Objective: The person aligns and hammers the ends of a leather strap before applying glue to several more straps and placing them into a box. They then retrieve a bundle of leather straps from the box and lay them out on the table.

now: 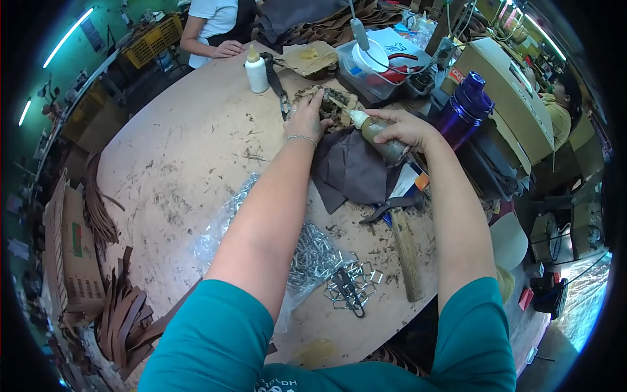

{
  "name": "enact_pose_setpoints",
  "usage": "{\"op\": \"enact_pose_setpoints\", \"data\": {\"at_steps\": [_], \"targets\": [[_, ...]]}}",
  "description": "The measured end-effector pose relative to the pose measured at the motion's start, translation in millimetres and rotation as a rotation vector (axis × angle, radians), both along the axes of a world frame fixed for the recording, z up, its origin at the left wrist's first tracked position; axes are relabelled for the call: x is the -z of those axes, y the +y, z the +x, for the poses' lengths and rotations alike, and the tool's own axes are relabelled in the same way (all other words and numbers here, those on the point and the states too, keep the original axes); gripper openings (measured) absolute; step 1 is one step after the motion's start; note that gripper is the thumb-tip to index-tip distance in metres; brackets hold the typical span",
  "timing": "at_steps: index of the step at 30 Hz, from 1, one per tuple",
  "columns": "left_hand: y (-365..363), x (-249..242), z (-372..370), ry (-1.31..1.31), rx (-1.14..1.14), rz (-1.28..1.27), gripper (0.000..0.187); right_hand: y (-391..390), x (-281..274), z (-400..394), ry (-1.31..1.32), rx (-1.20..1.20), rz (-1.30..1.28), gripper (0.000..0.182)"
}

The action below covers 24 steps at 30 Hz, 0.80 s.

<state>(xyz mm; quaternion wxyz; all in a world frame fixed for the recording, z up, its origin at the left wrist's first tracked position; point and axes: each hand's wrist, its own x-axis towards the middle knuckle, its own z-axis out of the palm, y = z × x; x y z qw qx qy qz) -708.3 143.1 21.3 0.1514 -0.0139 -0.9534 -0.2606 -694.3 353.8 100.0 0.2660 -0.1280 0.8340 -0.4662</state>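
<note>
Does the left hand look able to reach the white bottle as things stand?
Probably yes: the white bottle stands near the left hand, with just a dark strap lying between.

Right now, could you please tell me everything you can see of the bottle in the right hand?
The bottle has a dull brownish body, grubby and probably plastic, with a whitish collar and a narrow nozzle. The right hand wraps its body. It is tilted, base toward the lower right of the picture, nozzle pointing up-left toward the left hand. Its lower end appears above the dark sheet; whether they touch is unclear. No label can be made out.
</note>
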Motion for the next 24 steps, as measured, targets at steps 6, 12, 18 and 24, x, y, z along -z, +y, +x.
{"op": "enact_pose_setpoints", "data": {"at_steps": [6,12,18,24], "targets": [[0,-2,2,-0.005,-0.001,0.011,0.075,-20,9,0,0.405,0.01,0.273,0.063],[0,-5,1,-0.142,0.019,-0.055,0.082,-21,-33,43,0.737,-0.112,1.237,0.056],[-9,-17,-5,0.073,0.254,0.204,0.092,35,-56,131,0.319,0.031,-0.227,0.077],[-56,-72,31,0.35,0.3,0.338,0.071,30,-52,224,0.06,0.076,-0.686,0.085]]}}
